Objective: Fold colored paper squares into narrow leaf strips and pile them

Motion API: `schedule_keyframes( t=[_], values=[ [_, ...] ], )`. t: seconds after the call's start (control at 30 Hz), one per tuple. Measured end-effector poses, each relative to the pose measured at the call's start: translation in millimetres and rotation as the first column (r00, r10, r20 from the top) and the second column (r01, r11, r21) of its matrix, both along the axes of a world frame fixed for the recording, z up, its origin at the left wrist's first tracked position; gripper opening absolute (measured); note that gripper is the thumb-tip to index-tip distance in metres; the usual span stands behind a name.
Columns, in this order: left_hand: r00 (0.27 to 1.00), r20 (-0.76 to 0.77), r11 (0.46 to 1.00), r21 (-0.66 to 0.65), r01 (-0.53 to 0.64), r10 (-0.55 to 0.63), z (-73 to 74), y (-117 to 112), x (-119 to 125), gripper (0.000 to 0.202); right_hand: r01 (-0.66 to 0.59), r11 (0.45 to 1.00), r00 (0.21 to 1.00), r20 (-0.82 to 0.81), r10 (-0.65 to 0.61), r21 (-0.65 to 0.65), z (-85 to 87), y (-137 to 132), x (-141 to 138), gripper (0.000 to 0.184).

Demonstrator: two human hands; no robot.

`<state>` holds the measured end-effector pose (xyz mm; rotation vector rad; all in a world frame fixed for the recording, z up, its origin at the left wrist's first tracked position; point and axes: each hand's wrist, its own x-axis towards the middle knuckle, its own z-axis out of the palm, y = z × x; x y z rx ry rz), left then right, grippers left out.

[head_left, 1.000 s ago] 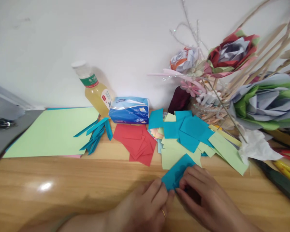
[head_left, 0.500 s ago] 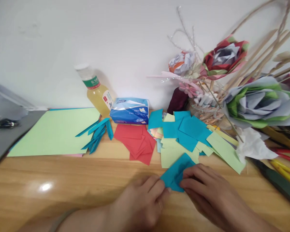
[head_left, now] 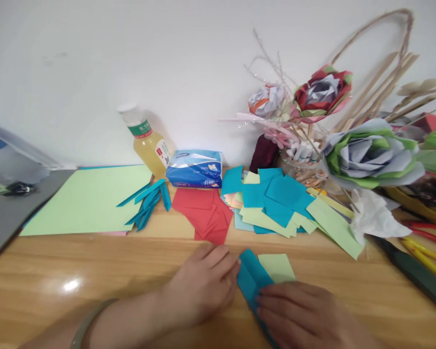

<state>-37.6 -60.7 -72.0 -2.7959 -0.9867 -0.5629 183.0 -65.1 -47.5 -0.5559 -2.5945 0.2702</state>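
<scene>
A folded sheet of teal paper lies slanted at the front of the table, with a crease along it. My left hand is closed, its fingertips pinching the paper's upper left edge. Over the lower right part of the same sheet, my right hand grips it with fingers together and a little blurred; its thumb is hidden. A light green slip lies just behind the sheet, partly covered by it and my right hand.
Behind my hands lie red squares, teal squares and folded teal strips. Green sheets, a drink bottle and a tissue pack stand further back. Paper flowers and pliers are at the right.
The teal paper has turned steeper and come nearer to me, now looking narrower. My right hand moved down with it. A green slip now lies apart from the pile.
</scene>
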Motion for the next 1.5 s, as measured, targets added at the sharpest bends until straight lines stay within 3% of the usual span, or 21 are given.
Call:
schedule_keyframes(
  t=[0.13, 0.2, 0.4, 0.63, 0.77, 0.87, 1.03, 1.1, 1.2, 1.27, 1.4, 1.5],
  values=[
    [0.995, -0.044, 0.994, 0.07, 0.088, -0.085, -0.9, -2, -1, 0.021, 0.363, 0.931, 0.931, -0.029, -0.365, -0.047, -10.8, 8, -1, 0.02],
    [0.994, -0.028, 0.992, 0.063, 0.106, -0.104, -1.8, -2, 0, 0.021, 0.426, 0.904, 0.904, 0.042, -0.424, -0.036, -16.4, 10, -3, 0.021],
    [0.999, 0.037, 1.0, -0.009, 0.025, -0.025, -5.4, 0, 4, 0.024, 0.415, 0.907, 0.908, 0.098, -0.407, -0.075, -24.4, 8, -8, 0.02],
    [0.993, 0.06, 0.994, 0.023, 0.102, -0.103, -6.7, -1, 2, 0.017, 0.435, 0.9, 0.896, 0.107, -0.431, -0.012, -25.4, 7, -7, 0.028],
    [0.988, 0.011, 0.987, 0.058, 0.151, -0.152, -7.6, -2, 2, 0.016, 0.401, 0.895, 0.916, 0.101, -0.388, -0.194, -21.4, 6, -9, 0.024],
    [0.986, -0.039, 0.985, 0.06, 0.164, -0.162, -8.0, -4, 4, 0.018, 0.388, 0.825, 0.919, 0.1, -0.382, -0.41, -17.9, 5, -10, 0.02],
    [0.986, -0.059, 0.986, 0.047, 0.158, -0.155, -6.6, -9, 6, 0.019, 0.294, 0.62, 0.901, -0.005, -0.434, -0.727, -20.5, 2, -9, 0.029],
    [0.986, -0.063, 0.987, 0.042, 0.155, -0.152, -5.1, -9, 6, 0.021, 0.2, 0.552, 0.879, -0.1, -0.466, -0.809, -22.9, 0, -10, 0.036],
    [0.987, -0.053, 0.986, 0.046, 0.157, -0.155, -3.0, -8, 5, 0.025, 0.141, 0.508, 0.835, -0.173, -0.522, -0.85, -26.2, 1, -11, 0.043],
    [0.988, -0.041, 0.986, 0.059, 0.153, -0.151, -2.8, -8, 6, 0.026, 0.179, 0.53, 0.832, -0.16, -0.531, -0.829, -28.4, 2, -12, 0.043],
    [0.992, -0.039, 0.989, 0.09, 0.12, -0.117, -6.6, -9, 7, 0.026, 0.341, 0.665, 0.855, -0.075, -0.514, -0.664, -33.9, 7, -12, 0.037],
    [0.997, -0.046, 0.995, 0.066, 0.071, -0.068, -10.3, -8, 9, 0.023, 0.391, 0.752, 0.866, -0.063, -0.495, -0.53, -36.8, 12, -11, 0.035]
  ],
)
